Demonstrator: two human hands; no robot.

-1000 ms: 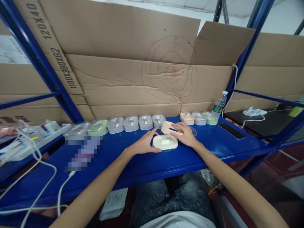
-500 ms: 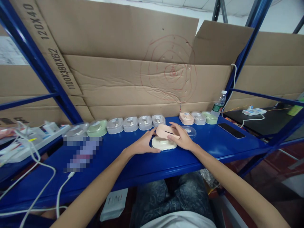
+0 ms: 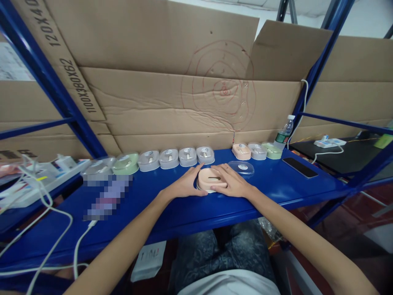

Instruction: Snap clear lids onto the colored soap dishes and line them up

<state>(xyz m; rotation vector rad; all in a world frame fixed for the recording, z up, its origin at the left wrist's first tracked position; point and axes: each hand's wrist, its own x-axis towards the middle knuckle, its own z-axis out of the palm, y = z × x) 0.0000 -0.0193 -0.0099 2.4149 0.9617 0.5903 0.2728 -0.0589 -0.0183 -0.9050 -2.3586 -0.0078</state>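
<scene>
A pink slotted tray (image 3: pixel 211 179) sits on top of a cream soap-dish base (image 3: pixel 206 189) on the blue shelf (image 3: pixel 172 205). My left hand (image 3: pixel 186 186) holds the left side of this soap dish, fingers curled along its edge. My right hand (image 3: pixel 235 184) rests on the right side of the pink tray, pressing it onto the base. A clear plastic lid (image 3: pixel 241 168) lies just behind my right hand.
A row of closed soap boxes (image 3: pixel 168 158) lines the cardboard wall, with more soap boxes (image 3: pixel 256 151) to the right. A water bottle (image 3: pixel 284 133) and a black phone (image 3: pixel 298 167) lie at right. White cables (image 3: pixel 55 237) and a power strip (image 3: pixel 46 180) lie at left.
My right hand brought the pink tray from behind the cream base and set it down on top of it. My left hand stayed at the base's left side.
</scene>
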